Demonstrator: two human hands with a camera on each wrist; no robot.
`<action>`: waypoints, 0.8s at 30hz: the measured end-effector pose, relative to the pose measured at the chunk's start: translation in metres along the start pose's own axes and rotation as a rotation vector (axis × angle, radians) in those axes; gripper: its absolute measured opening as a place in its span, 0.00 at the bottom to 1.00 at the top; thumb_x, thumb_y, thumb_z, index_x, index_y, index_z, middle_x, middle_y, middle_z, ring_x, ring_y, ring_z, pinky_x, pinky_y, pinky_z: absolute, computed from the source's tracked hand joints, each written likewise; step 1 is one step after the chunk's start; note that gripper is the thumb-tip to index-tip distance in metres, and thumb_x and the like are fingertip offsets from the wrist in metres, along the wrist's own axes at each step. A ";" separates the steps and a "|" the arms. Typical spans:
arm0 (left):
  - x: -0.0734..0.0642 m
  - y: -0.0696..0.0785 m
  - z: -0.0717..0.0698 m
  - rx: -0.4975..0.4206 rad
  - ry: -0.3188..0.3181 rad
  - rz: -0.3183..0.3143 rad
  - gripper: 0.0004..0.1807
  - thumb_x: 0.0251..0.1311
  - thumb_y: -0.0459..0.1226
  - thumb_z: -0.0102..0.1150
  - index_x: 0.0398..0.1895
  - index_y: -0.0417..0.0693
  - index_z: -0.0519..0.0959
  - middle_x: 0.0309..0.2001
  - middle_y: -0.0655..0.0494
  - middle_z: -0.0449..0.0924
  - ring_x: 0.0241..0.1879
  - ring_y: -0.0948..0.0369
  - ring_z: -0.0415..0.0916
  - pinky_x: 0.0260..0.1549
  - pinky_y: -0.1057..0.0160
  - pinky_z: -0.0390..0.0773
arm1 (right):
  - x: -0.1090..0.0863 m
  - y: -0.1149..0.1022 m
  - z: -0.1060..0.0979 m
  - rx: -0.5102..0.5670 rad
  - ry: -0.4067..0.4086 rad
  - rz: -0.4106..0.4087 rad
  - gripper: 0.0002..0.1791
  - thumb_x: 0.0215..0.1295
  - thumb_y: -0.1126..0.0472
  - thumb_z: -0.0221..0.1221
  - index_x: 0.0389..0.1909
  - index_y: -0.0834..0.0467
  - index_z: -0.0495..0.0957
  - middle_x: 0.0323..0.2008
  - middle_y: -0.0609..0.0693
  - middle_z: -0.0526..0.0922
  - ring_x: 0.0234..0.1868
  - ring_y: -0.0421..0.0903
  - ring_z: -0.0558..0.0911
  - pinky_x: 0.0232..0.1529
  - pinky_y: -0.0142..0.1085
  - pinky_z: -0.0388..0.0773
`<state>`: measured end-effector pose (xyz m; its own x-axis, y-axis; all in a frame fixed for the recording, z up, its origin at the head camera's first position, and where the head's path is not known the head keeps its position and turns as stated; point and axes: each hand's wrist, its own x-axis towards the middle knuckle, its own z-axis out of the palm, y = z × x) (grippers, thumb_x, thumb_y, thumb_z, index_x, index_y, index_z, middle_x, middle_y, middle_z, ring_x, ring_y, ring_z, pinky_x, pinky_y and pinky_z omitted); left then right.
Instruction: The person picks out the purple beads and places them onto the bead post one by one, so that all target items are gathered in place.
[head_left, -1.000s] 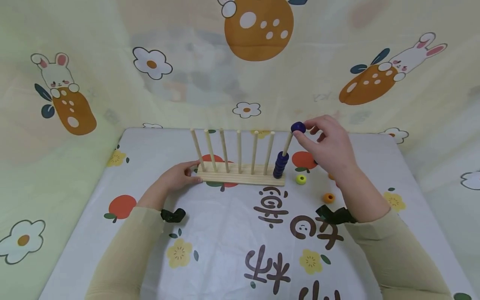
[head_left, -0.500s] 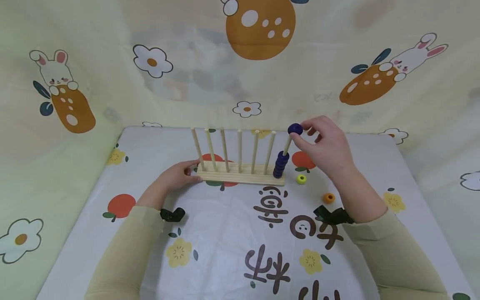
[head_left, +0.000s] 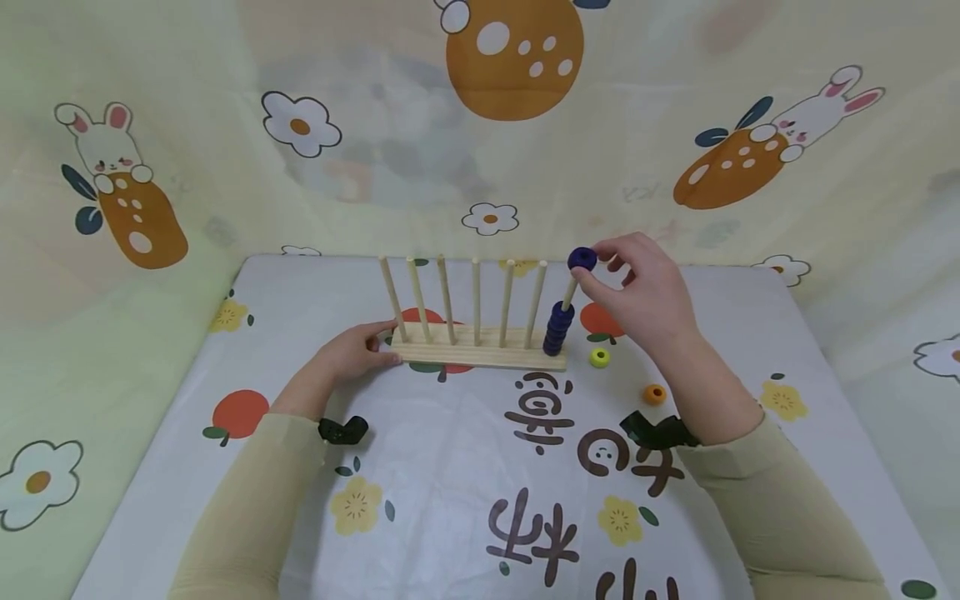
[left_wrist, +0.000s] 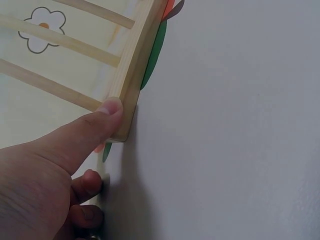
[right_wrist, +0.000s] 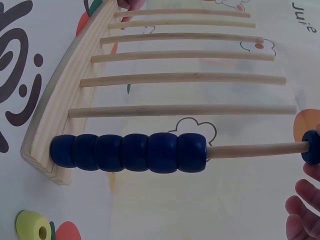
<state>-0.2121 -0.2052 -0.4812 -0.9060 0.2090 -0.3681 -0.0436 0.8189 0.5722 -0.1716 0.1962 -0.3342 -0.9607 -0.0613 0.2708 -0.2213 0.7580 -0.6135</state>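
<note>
A wooden peg rack (head_left: pixel 480 357) with a row of upright pegs stands on the table. My left hand (head_left: pixel 356 352) grips its left end; in the left wrist view the thumb (left_wrist: pixel 111 106) presses on the base beside the end peg. Between thumb and fingertips, my right hand (head_left: pixel 647 292) pinches a dark blue bead (head_left: pixel 582 259) right at the tip of the rightmost peg. Lower on that peg, several blue beads (right_wrist: pixel 135 152) are stacked down to the base, with bare peg (right_wrist: pixel 255 150) above them. The other pegs carry no beads.
To the right of the rack lies a yellow-green bead (head_left: pixel 599 357), and nearer my right wrist an orange bead (head_left: pixel 655 394). A patterned cloth (head_left: pixel 442 467) covers the table. Behind it rises a printed curtain (head_left: pixel 375 183).
My right hand has moved a little left with the blue bead, bringing it to the peg's tip. Its hole now shows. Beads behind the right forearm have become hidden. The left hand keeps its grip.
</note>
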 end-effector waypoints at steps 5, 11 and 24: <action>-0.002 0.001 0.001 -0.006 0.005 -0.003 0.40 0.60 0.51 0.67 0.75 0.62 0.63 0.35 0.50 0.69 0.36 0.55 0.66 0.34 0.57 0.63 | -0.001 0.001 0.001 -0.008 0.001 -0.002 0.25 0.65 0.42 0.62 0.53 0.55 0.79 0.47 0.52 0.76 0.45 0.51 0.73 0.43 0.45 0.70; -0.004 0.004 0.000 0.005 0.003 -0.002 0.40 0.61 0.51 0.66 0.75 0.63 0.63 0.35 0.51 0.69 0.36 0.55 0.65 0.34 0.57 0.63 | 0.000 0.000 0.002 -0.007 0.003 -0.009 0.24 0.65 0.41 0.62 0.52 0.55 0.80 0.47 0.51 0.76 0.45 0.51 0.73 0.43 0.45 0.70; -0.003 0.000 0.001 0.001 0.011 0.002 0.40 0.60 0.51 0.67 0.75 0.64 0.63 0.35 0.50 0.69 0.37 0.55 0.66 0.35 0.57 0.64 | -0.001 0.002 0.005 -0.004 0.001 0.002 0.26 0.65 0.42 0.61 0.56 0.55 0.79 0.49 0.52 0.77 0.47 0.52 0.73 0.44 0.46 0.70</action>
<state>-0.2085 -0.2050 -0.4807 -0.9106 0.2049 -0.3589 -0.0413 0.8191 0.5722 -0.1716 0.1943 -0.3394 -0.9611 -0.0592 0.2699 -0.2185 0.7606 -0.6113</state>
